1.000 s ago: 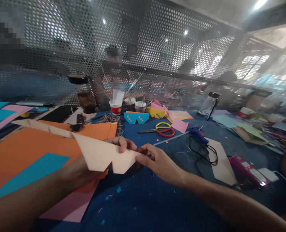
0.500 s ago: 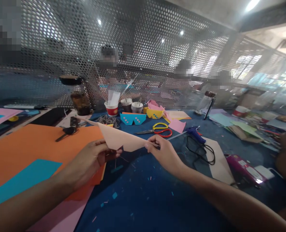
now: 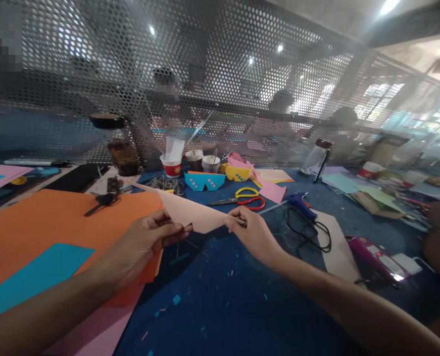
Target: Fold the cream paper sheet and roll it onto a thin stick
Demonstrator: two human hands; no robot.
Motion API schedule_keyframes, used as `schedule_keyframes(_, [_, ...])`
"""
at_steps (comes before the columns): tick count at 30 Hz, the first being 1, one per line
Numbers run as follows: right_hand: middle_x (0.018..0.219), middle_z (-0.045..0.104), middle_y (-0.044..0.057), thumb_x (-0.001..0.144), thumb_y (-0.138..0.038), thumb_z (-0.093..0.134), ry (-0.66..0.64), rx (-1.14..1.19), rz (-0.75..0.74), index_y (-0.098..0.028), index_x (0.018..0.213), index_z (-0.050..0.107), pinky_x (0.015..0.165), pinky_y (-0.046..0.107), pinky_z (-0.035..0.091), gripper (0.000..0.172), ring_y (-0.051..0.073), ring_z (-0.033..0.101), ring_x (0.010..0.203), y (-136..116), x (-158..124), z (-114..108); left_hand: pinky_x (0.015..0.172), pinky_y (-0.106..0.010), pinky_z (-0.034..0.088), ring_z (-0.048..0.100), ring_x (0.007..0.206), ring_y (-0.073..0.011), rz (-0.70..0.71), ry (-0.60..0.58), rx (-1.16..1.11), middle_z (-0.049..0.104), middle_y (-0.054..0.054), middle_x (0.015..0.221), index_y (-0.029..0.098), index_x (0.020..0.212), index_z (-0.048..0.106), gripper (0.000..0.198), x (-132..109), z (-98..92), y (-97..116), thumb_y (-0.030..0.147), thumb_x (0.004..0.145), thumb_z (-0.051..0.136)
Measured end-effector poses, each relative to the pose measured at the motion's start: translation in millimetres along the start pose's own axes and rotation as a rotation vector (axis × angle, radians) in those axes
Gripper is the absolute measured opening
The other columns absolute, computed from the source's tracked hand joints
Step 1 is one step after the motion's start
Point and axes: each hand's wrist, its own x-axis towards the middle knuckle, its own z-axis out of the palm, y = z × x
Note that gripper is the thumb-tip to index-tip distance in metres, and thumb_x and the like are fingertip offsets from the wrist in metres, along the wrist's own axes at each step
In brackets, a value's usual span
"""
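Observation:
A pale peach paper piece (image 3: 197, 211) with a notch in its lower edge hangs above the dark blue table (image 3: 220, 296). My left hand (image 3: 149, 237) pinches it near the notch, thumb in front. The fingers of my right hand (image 3: 251, 230) are closed on its right end. Behind it lie scissors (image 3: 251, 199) with yellow and red handles, and blue paper glasses (image 3: 205, 181) and yellow paper glasses (image 3: 238, 173) stand there.
Orange sheets (image 3: 56, 212) and a blue sheet (image 3: 45, 272) cover the left side. A blue glue gun (image 3: 302, 205) with a black cord and a magenta device (image 3: 377, 259) lie right. Cups (image 3: 172, 166) and a glass jar (image 3: 122, 151) stand at the back.
My left thumb has moved right along the paper to the notch and now covers part of the lower edge. The paper's left side has shifted slightly right. My right hand is almost unmoved.

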Motion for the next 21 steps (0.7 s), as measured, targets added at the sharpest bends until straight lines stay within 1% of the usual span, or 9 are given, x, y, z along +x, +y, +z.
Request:
schedule_keyframes(3, [0.082, 0.074, 0.000, 0.104, -0.033, 0.069, 0.006, 0.005, -0.012, -0.022, 0.094, 0.068, 0.077, 0.032, 0.049, 0.016, 0.018, 0.069, 0.079, 0.0, 0.0, -0.4, 0.093, -0.030, 0.070, 0.083, 0.094, -0.0231, 0.002, -0.002, -0.006, 0.086, -0.007, 0.091, 0.019, 0.080, 0.083, 0.031, 2.5, -4.8, -4.1, 0.031, 0.064, 0.107])
schedule_keyframes(6, [0.081, 0.075, 0.000, 0.105, -0.033, 0.068, 0.008, -0.005, -0.013, -0.022, 0.093, 0.068, 0.075, 0.031, 0.048, 0.016, 0.018, 0.069, 0.078, -0.8, -0.2, -0.7, 0.097, -0.030, 0.069, 0.083, 0.099, -0.0236, -0.017, -0.017, 0.007, 0.087, -0.009, 0.098, 0.019, 0.083, 0.082, 0.030, 5.0, -9.7, -8.3, 0.034, 0.070, 0.105])
schedule_keyframes(9, [0.080, 0.075, 0.000, 0.104, -0.033, 0.069, 0.004, -0.009, -0.005, -0.022, 0.091, 0.068, 0.073, 0.031, 0.048, 0.017, 0.018, 0.069, 0.077, -3.2, -1.0, -1.0, 0.095, -0.032, 0.070, 0.083, 0.098, -0.0237, -0.038, -0.026, 0.025, 0.086, -0.010, 0.097, 0.019, 0.082, 0.081, 0.029, 6.6, -12.2, -10.3, 0.035, 0.073, 0.104])
schedule_keyframes(14, [0.080, 0.074, -0.001, 0.104, -0.033, 0.069, -0.003, -0.014, 0.004, -0.022, 0.091, 0.068, 0.072, 0.030, 0.046, 0.017, 0.018, 0.067, 0.075, -4.9, -1.8, -1.0, 0.093, -0.034, 0.071, 0.083, 0.093, -0.0236, -0.022, -0.011, 0.004, 0.084, -0.006, 0.090, 0.019, 0.082, 0.080, 0.033, 9.2, -13.0, -12.5, 0.033, 0.067, 0.107])
schedule_keyframes(18, [0.081, 0.074, -0.001, 0.104, -0.031, 0.069, -0.018, -0.032, 0.011, -0.021, 0.093, 0.068, 0.072, 0.029, 0.045, 0.015, 0.017, 0.067, 0.076, -3.3, -1.6, -0.3, 0.093, -0.033, 0.070, 0.082, 0.089, -0.0216, -0.004, -0.011, 0.008, 0.083, -0.005, 0.089, 0.020, 0.085, 0.081, 0.032, 10.6, -13.8, -15.3, 0.032, 0.069, 0.105])
schedule_keyframes(21, [0.082, 0.075, -0.001, 0.103, -0.031, 0.069, -0.030, -0.050, 0.029, -0.022, 0.094, 0.069, 0.073, 0.029, 0.044, 0.013, 0.018, 0.069, 0.078, -2.9, -1.9, 0.6, 0.092, -0.033, 0.070, 0.082, 0.088, -0.0218, 0.001, -0.007, 0.045, 0.083, -0.006, 0.091, 0.020, 0.087, 0.083, 0.032, 9.9, -13.1, -15.5, 0.033, 0.068, 0.105])
